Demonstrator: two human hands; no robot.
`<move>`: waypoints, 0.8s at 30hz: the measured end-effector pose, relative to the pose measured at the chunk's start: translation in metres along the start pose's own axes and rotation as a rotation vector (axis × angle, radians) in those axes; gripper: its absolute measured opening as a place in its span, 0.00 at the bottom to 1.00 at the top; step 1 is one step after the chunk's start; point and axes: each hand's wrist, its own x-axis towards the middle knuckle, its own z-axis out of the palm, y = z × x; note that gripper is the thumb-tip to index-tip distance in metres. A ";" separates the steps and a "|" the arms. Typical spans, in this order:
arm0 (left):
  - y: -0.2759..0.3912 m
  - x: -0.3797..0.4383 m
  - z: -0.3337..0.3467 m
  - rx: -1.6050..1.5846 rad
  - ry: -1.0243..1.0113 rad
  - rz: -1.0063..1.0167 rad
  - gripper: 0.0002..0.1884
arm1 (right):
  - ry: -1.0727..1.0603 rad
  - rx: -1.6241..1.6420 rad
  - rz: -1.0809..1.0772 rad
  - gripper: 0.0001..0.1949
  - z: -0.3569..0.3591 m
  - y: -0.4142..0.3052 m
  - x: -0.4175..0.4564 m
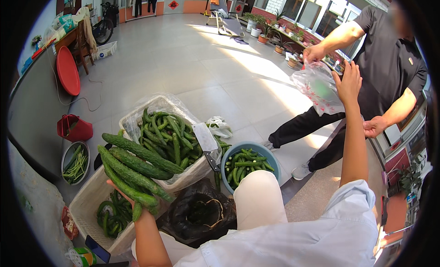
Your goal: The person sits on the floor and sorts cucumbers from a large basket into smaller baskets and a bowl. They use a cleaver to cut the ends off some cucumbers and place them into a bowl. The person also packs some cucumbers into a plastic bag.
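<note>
Several large cucumbers lie stacked on my left hand, which supports them from below over a white plastic crate holding more cucumbers. My right hand is raised at the right, fingers extended, beside a clear plastic bag with something green in it. Another person's hand holds the bag's top. Whether my right fingers touch the bag, I cannot tell. A plastic-lined crate full of slender cucumbers stands in the middle, with a cleaver resting across its right edge.
A blue-grey basin of small cucumbers stands by my knee, near a black plastic bag. At the left are a metal bowl of green beans and a red bag. A person stands close at the right.
</note>
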 end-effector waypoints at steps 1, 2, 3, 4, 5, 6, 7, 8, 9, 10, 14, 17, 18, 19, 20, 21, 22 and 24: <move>0.002 -0.002 0.010 0.044 -0.036 0.043 0.45 | -0.169 -0.112 0.103 0.33 0.012 -0.003 0.009; 0.006 0.002 0.004 0.048 0.001 0.024 0.45 | -0.467 -0.036 0.163 0.36 0.018 -0.003 0.019; 0.008 0.004 -0.003 0.038 0.041 -0.003 0.45 | -0.762 0.027 0.219 0.40 0.018 0.002 0.029; 0.009 0.005 -0.010 0.025 0.082 -0.031 0.45 | -0.888 0.184 0.112 0.41 0.066 0.038 0.028; 0.016 0.004 -0.009 0.050 0.121 -0.030 0.45 | -1.020 0.376 -0.008 0.42 0.073 0.017 0.020; 0.021 0.004 -0.008 0.071 0.160 -0.028 0.45 | -1.146 0.523 0.129 0.40 0.076 0.000 0.012; 0.025 0.006 -0.009 0.073 0.181 -0.029 0.45 | -1.270 0.665 0.270 0.37 0.076 -0.016 0.002; 0.025 0.006 -0.009 0.055 0.182 -0.032 0.45 | -1.298 0.827 0.281 0.28 0.093 -0.017 -0.008; 0.026 0.006 -0.009 0.032 0.178 -0.036 0.45 | -1.226 0.892 0.215 0.17 0.115 -0.020 -0.022; 0.025 0.006 -0.011 0.015 0.172 -0.042 0.45 | -1.157 0.920 0.153 0.13 0.124 -0.024 -0.031; 0.033 0.007 -0.017 -0.007 0.157 -0.028 0.45 | -1.027 0.955 0.132 0.07 0.110 -0.061 -0.036; 0.029 0.007 -0.017 -0.025 0.148 -0.037 0.45 | -0.991 0.971 0.111 0.07 0.102 -0.062 -0.029; 0.030 0.007 -0.016 -0.027 0.145 -0.035 0.45 | -0.974 0.968 0.102 0.07 0.097 -0.068 -0.026; 0.031 0.008 -0.016 -0.027 0.142 -0.032 0.45 | -0.972 0.976 0.090 0.07 0.096 -0.071 -0.024; 0.034 0.008 -0.016 -0.027 0.137 -0.032 0.45 | -0.969 0.985 0.079 0.07 0.096 -0.075 -0.023; 0.033 0.009 -0.016 -0.030 0.137 -0.033 0.45 | -0.966 0.987 0.069 0.07 0.095 -0.075 -0.021; 0.032 0.009 -0.016 -0.036 0.134 -0.034 0.45 | -0.986 0.984 0.078 0.07 0.093 -0.076 -0.020; 0.031 0.009 -0.016 -0.041 0.128 -0.037 0.45 | -1.027 0.980 0.095 0.07 0.089 -0.079 -0.019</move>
